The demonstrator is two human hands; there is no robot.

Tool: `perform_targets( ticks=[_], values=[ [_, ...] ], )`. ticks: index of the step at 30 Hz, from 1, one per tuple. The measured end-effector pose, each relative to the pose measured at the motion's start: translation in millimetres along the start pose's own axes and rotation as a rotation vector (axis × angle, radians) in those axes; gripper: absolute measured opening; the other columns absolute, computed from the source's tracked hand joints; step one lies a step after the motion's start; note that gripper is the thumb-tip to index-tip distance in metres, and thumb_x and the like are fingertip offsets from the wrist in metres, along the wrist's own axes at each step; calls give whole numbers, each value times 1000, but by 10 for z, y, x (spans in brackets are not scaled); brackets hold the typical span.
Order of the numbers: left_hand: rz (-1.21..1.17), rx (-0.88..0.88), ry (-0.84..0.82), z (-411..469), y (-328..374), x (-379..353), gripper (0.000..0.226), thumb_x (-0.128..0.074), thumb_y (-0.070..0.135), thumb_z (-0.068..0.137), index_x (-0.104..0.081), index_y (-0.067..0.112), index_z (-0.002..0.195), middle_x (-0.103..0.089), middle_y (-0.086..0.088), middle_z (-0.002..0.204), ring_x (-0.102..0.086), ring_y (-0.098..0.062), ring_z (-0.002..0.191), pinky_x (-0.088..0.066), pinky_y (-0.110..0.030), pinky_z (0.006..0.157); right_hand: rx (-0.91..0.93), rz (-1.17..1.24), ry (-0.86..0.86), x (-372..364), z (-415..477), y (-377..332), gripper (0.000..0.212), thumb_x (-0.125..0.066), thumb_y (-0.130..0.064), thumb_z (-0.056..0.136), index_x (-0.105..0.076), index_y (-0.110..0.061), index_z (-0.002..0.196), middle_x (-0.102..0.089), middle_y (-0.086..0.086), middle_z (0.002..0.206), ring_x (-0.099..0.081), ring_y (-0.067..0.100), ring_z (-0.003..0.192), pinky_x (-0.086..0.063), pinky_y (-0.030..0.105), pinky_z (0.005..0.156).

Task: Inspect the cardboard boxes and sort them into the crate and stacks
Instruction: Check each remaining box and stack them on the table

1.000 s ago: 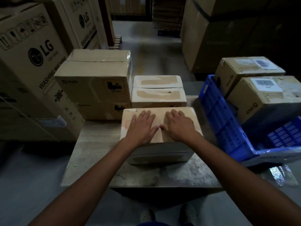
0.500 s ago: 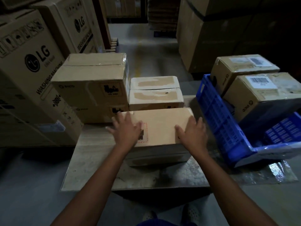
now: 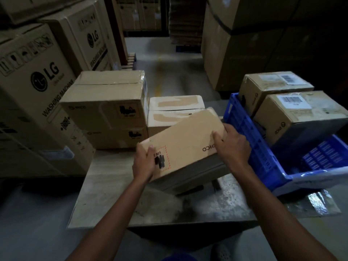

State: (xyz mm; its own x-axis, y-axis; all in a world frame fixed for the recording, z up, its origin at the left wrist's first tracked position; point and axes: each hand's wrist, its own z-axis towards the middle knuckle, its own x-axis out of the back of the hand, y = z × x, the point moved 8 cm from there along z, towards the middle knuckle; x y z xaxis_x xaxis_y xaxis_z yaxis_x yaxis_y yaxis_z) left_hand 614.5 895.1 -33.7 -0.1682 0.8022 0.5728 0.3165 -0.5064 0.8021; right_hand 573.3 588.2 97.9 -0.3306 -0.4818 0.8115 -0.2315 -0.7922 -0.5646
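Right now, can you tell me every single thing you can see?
held box: one, tan, tilted over the table, centre
white-topped boxes: two, white and tan, just behind the held box
stacked boxes: two, brown, one on the other, table's far left
crate: one, blue, right of the table
labelled boxes: two, brown, in the crate
LG cartons: at least two, brown, far left
big cartons: number unclear, dark brown, back right
table: one, grey, in front
left grip: one, holds the held box's near left corner
right grip: one, holds its right end
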Motion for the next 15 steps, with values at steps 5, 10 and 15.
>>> perform_targets(
  ticks=[5,10,15],
  values=[
    [71,57,41,-72,-199,131,61,-39,49,102,-27,13,150,-34,-19,150,-38,-38,134,-37,-49,105,244,28,24,20,-138,-442,41,-50,-41,103,-53,-21,139,-61,-4,100,-62,15,88,-41,23,67],
    [-334,-140,61,125,426,639,45,-37,48,105,-47,17,136,-56,-7,134,-55,-23,116,-42,-35,89,421,94,-38,-132,-268,-718,47,-55,-39,99,-56,-20,143,-67,3,126,-61,20,112,-51,43,93],
    [-686,153,-495,146,575,511,67,-38,63,98,-59,9,132,-61,-23,133,-61,-34,118,-40,-49,109,222,666,-73,-266,-416,-749,31,-59,-36,101,-79,-13,106,-77,-6,106,-66,2,103,-54,29,83]
  ],
)
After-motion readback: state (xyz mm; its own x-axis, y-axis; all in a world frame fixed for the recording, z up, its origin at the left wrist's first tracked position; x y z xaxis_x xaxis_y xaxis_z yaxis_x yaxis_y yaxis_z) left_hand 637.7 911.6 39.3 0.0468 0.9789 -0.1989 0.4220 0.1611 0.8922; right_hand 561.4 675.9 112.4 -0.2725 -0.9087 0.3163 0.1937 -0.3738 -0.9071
